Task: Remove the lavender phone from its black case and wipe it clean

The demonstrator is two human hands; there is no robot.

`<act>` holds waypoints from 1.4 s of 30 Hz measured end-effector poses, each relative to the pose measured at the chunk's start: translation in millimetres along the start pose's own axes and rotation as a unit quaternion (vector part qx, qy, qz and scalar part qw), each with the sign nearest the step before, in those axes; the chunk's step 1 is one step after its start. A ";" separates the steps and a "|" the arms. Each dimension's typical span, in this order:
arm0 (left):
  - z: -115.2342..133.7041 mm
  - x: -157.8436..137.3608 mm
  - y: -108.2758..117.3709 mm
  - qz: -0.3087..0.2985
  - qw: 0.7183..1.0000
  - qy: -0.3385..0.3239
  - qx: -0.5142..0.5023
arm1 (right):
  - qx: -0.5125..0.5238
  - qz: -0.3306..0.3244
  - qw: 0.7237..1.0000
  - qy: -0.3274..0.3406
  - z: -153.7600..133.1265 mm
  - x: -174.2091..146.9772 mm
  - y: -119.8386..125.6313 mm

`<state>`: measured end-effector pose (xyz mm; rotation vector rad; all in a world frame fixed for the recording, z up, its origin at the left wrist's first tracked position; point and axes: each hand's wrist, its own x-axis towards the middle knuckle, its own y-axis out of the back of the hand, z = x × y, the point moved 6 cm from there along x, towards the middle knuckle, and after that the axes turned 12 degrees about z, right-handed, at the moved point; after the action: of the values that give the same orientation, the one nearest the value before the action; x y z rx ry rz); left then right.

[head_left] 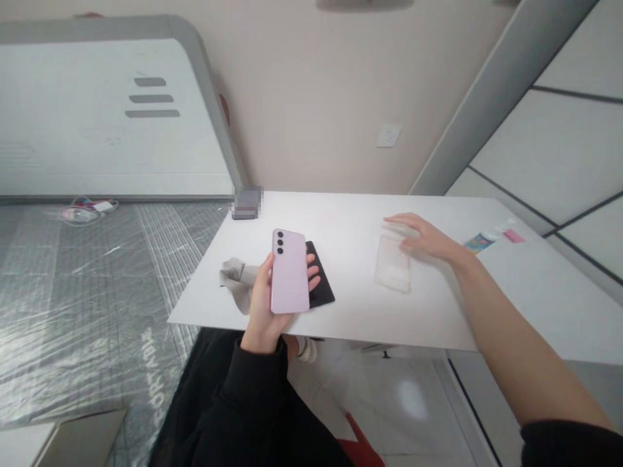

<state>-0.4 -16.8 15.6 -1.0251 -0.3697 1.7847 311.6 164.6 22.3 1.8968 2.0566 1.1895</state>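
A lilac smartphone [291, 272] lies in my left hand [267, 295], its back with three camera lenses facing up. My left fingers wrap round its edges. Behind that hand a black tablet-like slab [320, 285] rests on the white table, partly covered by the phone and fingers. To the left is a crumpled grey cloth [235, 279], partly hidden by my wrist. My right hand [422, 239] is at the far end of a clear phone case [393, 272], index finger along its top edge and thumb near its right side.
The white table [350, 324] reaches to the wall. A blurred dark box [247, 203] stands at its back left corner. On the right are a colourful-labelled bottle [481, 241] and a pink item [514, 235]. A plastic-wrapped mattress [111, 285] lies to the left.
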 end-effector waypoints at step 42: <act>53.2 -11.9 36.2 0.057 0.988 0.036 -0.136 | 0.546 0.032 0.734 -0.404 -146.6 -69.6 -134.5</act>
<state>-62.4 -32.9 29.2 -1.3212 -0.5282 1.8272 137.4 46.1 14.7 2.1444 2.1598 -1.0718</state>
